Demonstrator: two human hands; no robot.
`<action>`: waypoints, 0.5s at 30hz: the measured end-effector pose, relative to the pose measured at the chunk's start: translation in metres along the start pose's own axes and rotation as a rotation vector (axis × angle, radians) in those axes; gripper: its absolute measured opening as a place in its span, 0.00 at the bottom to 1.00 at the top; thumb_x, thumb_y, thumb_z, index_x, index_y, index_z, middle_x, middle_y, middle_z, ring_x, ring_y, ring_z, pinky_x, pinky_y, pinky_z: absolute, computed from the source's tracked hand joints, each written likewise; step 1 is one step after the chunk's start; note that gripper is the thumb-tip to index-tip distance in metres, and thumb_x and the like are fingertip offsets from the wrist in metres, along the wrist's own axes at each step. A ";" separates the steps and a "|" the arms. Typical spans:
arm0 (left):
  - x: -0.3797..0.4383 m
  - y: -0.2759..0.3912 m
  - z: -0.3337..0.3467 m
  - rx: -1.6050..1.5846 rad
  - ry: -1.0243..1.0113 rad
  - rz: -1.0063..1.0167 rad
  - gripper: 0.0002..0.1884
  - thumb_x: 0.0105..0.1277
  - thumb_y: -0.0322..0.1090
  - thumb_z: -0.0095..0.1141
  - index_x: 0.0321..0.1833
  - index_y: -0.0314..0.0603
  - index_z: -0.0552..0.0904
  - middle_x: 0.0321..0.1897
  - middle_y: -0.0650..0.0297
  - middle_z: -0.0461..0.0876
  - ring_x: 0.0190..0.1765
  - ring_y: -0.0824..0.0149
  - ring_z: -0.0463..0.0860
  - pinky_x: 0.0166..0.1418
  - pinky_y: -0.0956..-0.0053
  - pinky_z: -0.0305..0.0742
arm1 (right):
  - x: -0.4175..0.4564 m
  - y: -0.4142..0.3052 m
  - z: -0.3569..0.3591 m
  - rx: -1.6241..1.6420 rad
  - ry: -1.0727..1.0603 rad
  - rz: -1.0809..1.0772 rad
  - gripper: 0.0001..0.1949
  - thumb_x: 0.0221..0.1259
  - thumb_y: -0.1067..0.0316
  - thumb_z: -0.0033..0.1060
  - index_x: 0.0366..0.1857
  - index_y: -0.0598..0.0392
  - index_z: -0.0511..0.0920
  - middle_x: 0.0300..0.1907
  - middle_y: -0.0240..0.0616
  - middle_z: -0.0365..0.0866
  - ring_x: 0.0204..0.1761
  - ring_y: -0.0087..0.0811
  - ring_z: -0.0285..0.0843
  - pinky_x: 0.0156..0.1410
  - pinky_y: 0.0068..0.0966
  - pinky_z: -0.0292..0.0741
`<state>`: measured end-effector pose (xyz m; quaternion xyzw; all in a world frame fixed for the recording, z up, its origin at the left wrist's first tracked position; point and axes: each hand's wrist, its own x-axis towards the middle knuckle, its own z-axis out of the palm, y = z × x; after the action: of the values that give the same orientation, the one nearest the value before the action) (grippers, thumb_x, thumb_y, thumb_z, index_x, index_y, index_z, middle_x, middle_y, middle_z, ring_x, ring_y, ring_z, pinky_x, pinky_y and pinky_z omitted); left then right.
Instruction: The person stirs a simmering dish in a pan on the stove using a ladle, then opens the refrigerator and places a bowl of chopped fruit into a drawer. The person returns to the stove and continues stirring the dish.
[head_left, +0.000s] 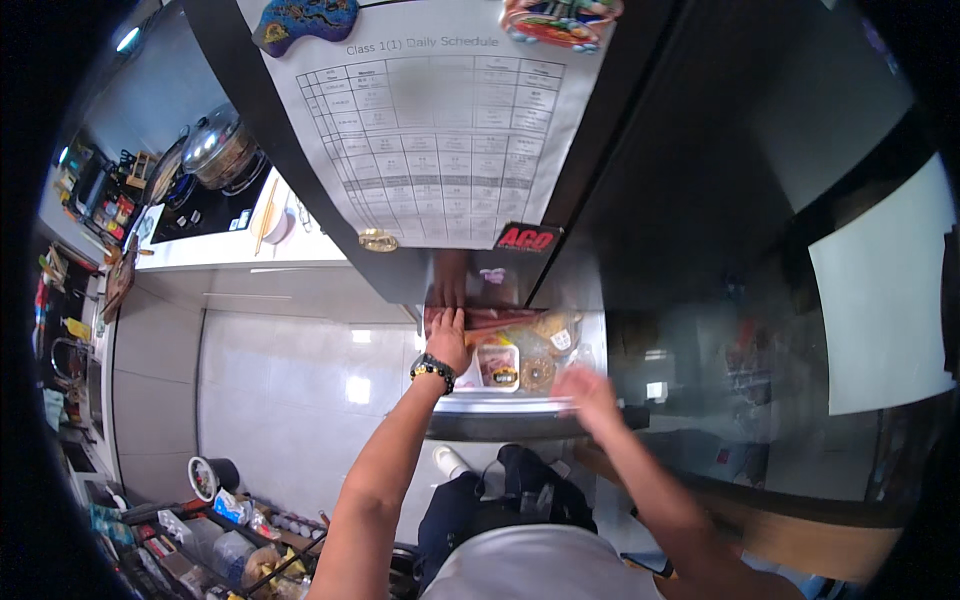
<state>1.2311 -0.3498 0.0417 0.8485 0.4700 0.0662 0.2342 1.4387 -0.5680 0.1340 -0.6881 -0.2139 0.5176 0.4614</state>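
Note:
A refrigerator drawer (525, 405) stands pulled out below the dark fridge door, filled with packaged food. My left hand (448, 345), with beaded bracelets at the wrist, rests palm down at the drawer's left side, over a dark red package (491, 319). Beside it lies a white tray of meat (498, 367) with a label. Clear bags and packs, one a round clear pack (538, 373), fill the right part. My right hand (586, 390) is blurred over the drawer's front right corner; whether it holds anything cannot be made out.
A printed schedule (450, 150) hangs on the fridge door under magnets. At left, a white counter (315, 244) carries a bowl (270, 225) with chopsticks and a hob with a lidded steel pot (217, 146). A crowded rack (225, 555) and a bin (214, 478) stand at lower left.

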 end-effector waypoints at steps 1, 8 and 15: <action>-0.003 -0.004 -0.006 -0.076 0.095 -0.010 0.36 0.66 0.44 0.67 0.73 0.34 0.71 0.72 0.38 0.68 0.75 0.41 0.66 0.77 0.53 0.63 | 0.028 -0.014 -0.009 0.256 0.025 -0.033 0.12 0.74 0.60 0.57 0.49 0.58 0.80 0.39 0.36 0.85 0.39 0.28 0.84 0.46 0.33 0.84; -0.018 0.036 -0.056 -1.160 0.169 -0.350 0.15 0.74 0.30 0.61 0.58 0.30 0.80 0.49 0.59 0.87 0.49 0.64 0.87 0.52 0.67 0.86 | 0.158 -0.025 0.001 1.265 0.294 0.226 0.56 0.63 0.17 0.38 0.81 0.57 0.45 0.83 0.46 0.47 0.84 0.45 0.45 0.84 0.50 0.50; -0.049 0.051 -0.102 -1.420 0.106 -0.483 0.14 0.75 0.33 0.60 0.58 0.32 0.80 0.48 0.58 0.86 0.51 0.61 0.88 0.53 0.62 0.87 | 0.176 0.004 0.025 1.264 0.228 0.088 0.60 0.56 0.14 0.43 0.82 0.53 0.45 0.85 0.35 0.42 0.86 0.36 0.40 0.85 0.46 0.45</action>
<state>1.2095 -0.3789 0.1598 0.3624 0.4980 0.3410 0.7102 1.4812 -0.4239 0.0389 -0.3421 0.2112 0.4858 0.7761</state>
